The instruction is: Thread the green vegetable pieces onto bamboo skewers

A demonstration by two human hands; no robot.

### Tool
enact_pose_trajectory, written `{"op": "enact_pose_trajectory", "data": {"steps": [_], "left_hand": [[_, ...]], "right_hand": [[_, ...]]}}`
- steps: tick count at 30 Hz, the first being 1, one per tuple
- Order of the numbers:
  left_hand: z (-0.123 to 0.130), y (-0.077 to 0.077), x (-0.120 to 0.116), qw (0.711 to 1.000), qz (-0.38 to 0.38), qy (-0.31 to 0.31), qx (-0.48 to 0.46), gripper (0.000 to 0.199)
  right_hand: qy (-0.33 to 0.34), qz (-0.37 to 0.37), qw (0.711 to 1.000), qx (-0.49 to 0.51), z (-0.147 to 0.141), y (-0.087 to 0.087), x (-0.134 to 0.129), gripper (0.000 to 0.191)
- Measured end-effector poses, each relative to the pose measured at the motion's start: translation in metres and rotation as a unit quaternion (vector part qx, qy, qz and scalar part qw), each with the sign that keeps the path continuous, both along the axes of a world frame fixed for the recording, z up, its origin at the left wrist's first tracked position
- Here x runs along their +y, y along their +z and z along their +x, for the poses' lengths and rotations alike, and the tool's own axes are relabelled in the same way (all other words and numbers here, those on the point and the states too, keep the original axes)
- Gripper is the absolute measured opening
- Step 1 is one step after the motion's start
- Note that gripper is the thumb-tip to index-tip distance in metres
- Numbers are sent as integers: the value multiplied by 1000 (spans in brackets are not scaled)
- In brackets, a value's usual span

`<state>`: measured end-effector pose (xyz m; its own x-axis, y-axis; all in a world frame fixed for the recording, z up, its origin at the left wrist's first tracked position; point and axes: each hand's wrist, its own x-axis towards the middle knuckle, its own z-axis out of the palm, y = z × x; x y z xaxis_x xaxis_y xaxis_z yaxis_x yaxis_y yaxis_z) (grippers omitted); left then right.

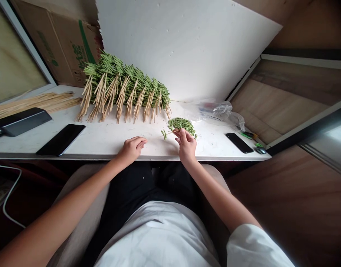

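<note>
Between the thumb and fingers of my right hand [185,144] is a thin wooden skewer [171,132]. It points left, and a few short green bean pieces [164,134] are threaded across its far end. Just behind that hand lies a small heap of cut green bean pieces [187,125]. My left hand [133,146] is closed above the table's front edge, apart from the skewer; whatever its curled fingers hold, if anything, is hidden. A big stack of filled green bean skewers [128,83] stands farther back, bare stick ends fanned toward me.
Loose bare skewers [48,102] lie at the left of the white table [103,142], near a black device [25,120] and a phone [61,140]. On the right are another phone [239,142], a clear plastic bag [223,111] and a mouse [261,150]. A cardboard box [61,48] stands behind.
</note>
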<state>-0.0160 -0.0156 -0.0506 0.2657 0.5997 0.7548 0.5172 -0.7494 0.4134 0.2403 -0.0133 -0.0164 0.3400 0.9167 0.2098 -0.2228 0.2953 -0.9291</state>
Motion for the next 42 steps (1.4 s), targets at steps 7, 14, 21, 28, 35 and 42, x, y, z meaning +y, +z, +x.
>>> {"op": "enact_pose_trajectory", "data": {"steps": [7, 14, 21, 28, 35, 42], "left_hand": [[-1, -1, 2, 1000, -21, -6, 6, 27], [1, 3, -2, 999, -42, 17, -10, 22], [1, 3, -3, 999, -31, 27, -13, 22], [2, 2, -4, 999, -33, 12, -2, 23], [3, 3, -5, 1000, -24, -7, 4, 23], [4, 4, -3, 998, -30, 55, -28, 21]], "right_hand": [[7, 41, 998, -53, 0, 10, -5, 42], [-14, 29, 998, -47, -6, 13, -11, 44], [-17, 25, 999, -35, -12, 10, -15, 44], [21, 33, 998, -58, -29, -3, -23, 41], [45, 15, 997, -67, -33, -6, -23, 44], [57, 14, 997, -57, -10, 11, -6, 48]]}}
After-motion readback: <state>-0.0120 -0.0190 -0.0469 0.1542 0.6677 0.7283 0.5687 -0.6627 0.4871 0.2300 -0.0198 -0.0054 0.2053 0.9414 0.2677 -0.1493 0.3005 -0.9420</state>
